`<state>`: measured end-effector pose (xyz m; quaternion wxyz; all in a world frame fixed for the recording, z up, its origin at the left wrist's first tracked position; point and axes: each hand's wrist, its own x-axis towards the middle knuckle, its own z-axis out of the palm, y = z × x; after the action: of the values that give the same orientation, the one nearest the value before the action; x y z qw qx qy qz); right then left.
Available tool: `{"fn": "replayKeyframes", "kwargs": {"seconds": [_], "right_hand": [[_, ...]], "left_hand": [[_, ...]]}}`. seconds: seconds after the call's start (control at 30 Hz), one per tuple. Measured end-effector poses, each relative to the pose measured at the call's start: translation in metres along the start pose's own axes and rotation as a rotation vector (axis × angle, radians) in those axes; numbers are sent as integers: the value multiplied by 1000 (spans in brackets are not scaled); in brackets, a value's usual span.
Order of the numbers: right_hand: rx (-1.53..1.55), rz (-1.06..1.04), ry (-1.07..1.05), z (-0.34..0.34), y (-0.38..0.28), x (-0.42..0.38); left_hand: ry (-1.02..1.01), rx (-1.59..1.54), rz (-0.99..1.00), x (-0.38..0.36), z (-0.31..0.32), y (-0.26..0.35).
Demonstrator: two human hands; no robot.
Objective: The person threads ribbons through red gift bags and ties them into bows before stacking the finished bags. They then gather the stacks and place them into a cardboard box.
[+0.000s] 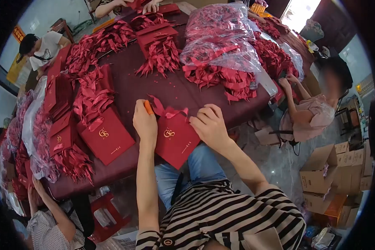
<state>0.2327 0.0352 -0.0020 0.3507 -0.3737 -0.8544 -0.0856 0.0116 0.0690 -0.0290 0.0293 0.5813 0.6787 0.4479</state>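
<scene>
At the left of the table covered in dark maroon cloth (pixel 127 91), a pile of red paper bags with tangled ribbon handles (pixel 62 131) leans along the edge, beside crumpled clear plastic (pixel 31 139). Next to it, nearer my arm, lies another flat stack of red bags (pixel 108 143), gold lettering facing up, glossy red ribbons heaped over its upper part.

To the right of that stack is my left hand (pixel 145 121), raised at the table's near edge, back of the hand towards me and fingers bent inward. A small bright orange piece (pixel 148 107) shows at its thumb side; I can't make out what it is. The hand meets the left edge of the one flat red paper bag (pixel 176 139) in front of me, but its fingertips are hidden, so I cannot tell whether they pinch it.

The bag hangs tilted between my two hands, above my blue jeans (pixel 204 162), its gold emblem and small line of print facing me. A shiny red ribbon (pixel 180 112) sticks up in loops from its top.

On the bag's right is my right hand (pixel 210 125), fingers curled and drawn together, the tips pinching the upper right corner just beside a ribbon end. Farther right, well apart from my hand, a person in a pale pink top (pixel 312 118) sits at the table.
</scene>
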Motion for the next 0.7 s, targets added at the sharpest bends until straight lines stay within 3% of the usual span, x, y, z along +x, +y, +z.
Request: {"fn": "replayKeyframes", "kwargs": {"seconds": [0.13,0.23,0.27,0.3,0.4,0.47,0.5,0.57,0.63,0.7], "right_hand": [[354,263,-171,-35,7,-2],[853,614,-628,-86,19,4],[1071,584,-605,-82,25,-10],[1072,581,-612,-82,28,-18],[1611,608,-538,-77,35,-32],[1762,662,-455,-79,30,-29],[1907,717,-363,-80,27,-27],[1937,691,-349,-84,27,-23],[1560,701,-317,-89,20,-17],[1527,781,-280,-83,20,-17]], "left_hand": [[-113,40,-66,11,2,-5],[-176,106,-62,19,3,-4],[-219,148,-61,19,4,-5],[-216,150,-67,19,-1,0],[-177,-21,-145,17,-16,16],[125,-63,271,6,-31,20],[179,17,423,-1,-40,19],[70,203,458,-25,-63,26],[-54,379,341,-53,-73,35],[-150,485,186,-78,-72,35]]}}
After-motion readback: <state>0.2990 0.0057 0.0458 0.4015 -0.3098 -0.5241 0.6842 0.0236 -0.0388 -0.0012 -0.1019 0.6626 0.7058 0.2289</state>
